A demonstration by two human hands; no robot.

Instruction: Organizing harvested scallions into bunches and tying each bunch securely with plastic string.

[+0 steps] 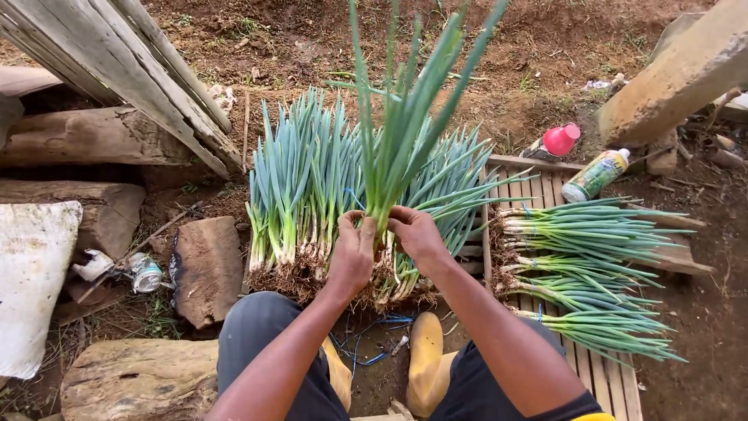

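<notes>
1. Hands first: I see the left hand (352, 253) and right hand (414, 232) meeting at centre frame, both closed around the lower stalks of one onion bunch (401, 125).
2. Left grip: fingers curled tight on the stalks, thumb side up. Right grip: fingers wrapped from the other side, touching the same stalks. Neither grip is open.
3. Held bunch stands upright, leaves fanning toward the top of the frame, roots hidden behind the hands.
4. Behind it, a row of onions (304, 187) stands against the soil, roots down in a brown tangle.
5. To the right, tied bundles (584, 273) lie flat on a slatted pallet (608, 382), leaves pointing right.
6. Beyond the pallet: a bottle (596, 175) lying on its side, and a red cap (561, 140) just beside it.
7. Yellow boots (426, 362) show between the knees; blue string (366, 359) lies on the ground near them.
8. Left side: planks (117, 62), a log (132, 378), a white sack (31, 281).
</notes>
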